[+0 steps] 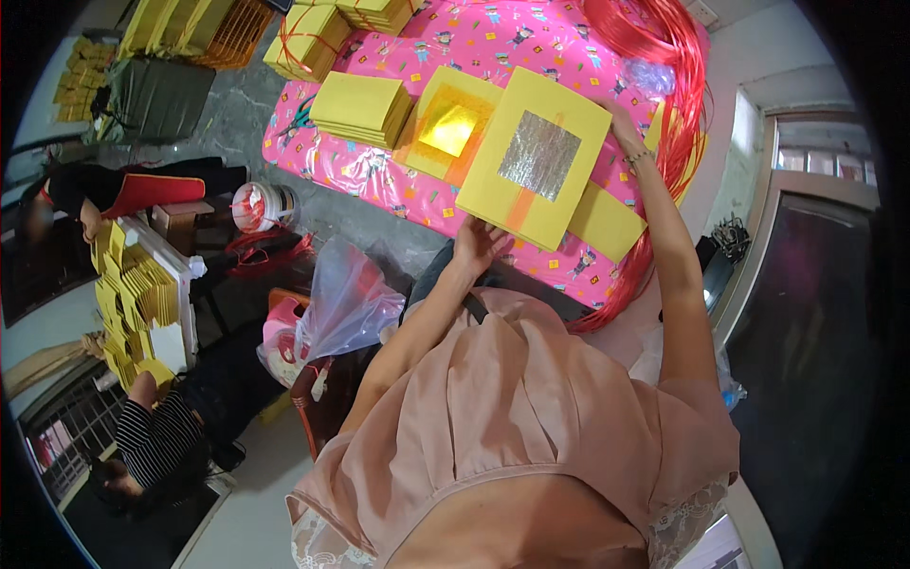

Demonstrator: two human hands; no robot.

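A thick stack of yellow paper [483, 185], its top sheet bearing a silver foil square and an orange strip, is held between my two hands over the pink table. My left hand [481, 245] is at its near left edge, palm partly up and fingers curled against the edge. At its far right corner is my right hand [621, 128], with its fingers mostly hidden behind the paper. Left of the stack lies yellow paper with a gold foil square [449, 128] on an orange patch. Another yellow piece [609, 224] shows under the stack's right side.
A block of yellow paper [358, 106] and scissors [301, 114] lie on the patterned pink cover [355, 175]. Tied yellow bundles [308, 43] stand farther back. Red plastic strands [687, 95] hang along the right edge. Two people work at a side table [180, 275] at left.
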